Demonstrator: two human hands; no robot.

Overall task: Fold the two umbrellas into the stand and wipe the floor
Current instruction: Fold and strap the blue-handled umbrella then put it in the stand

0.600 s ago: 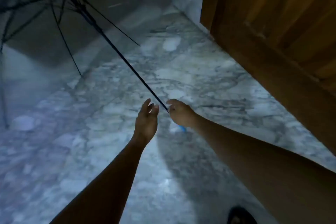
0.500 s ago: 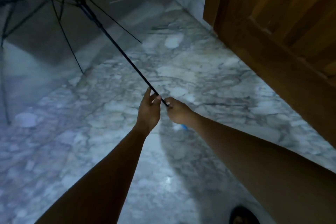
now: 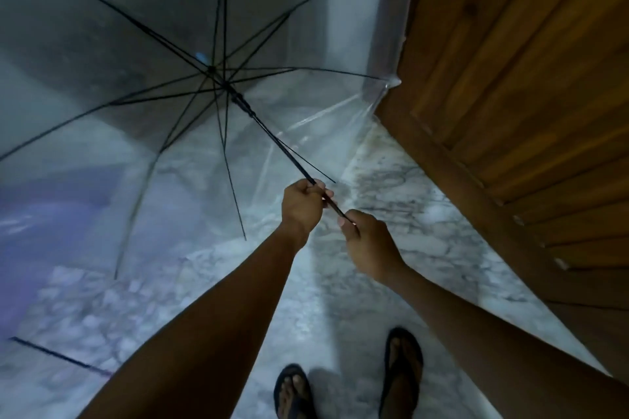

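A clear umbrella with black ribs [image 3: 218, 78] is spread open in front of me, its canopy filling the upper left. The black shaft [image 3: 272, 136] runs down and right from the hub into my hands. My left hand [image 3: 301, 206] is closed around the shaft higher up. Just below it, my right hand [image 3: 369, 243] grips the lower end; the handle is hidden inside the fist. A second umbrella and the stand are not visible. The marble floor [image 3: 391, 201] lies beneath.
A brown wooden door [image 3: 527, 95] stands close on the right, touching the canopy edge [image 3: 391, 82]. My sandalled feet [image 3: 401, 371] are at the bottom. A thin dark line [image 3: 58, 355] lies on the floor at lower left.
Both hands have closed on the shaft and lifted it. The umbrella now sits closer and more centred, with my feet in view.
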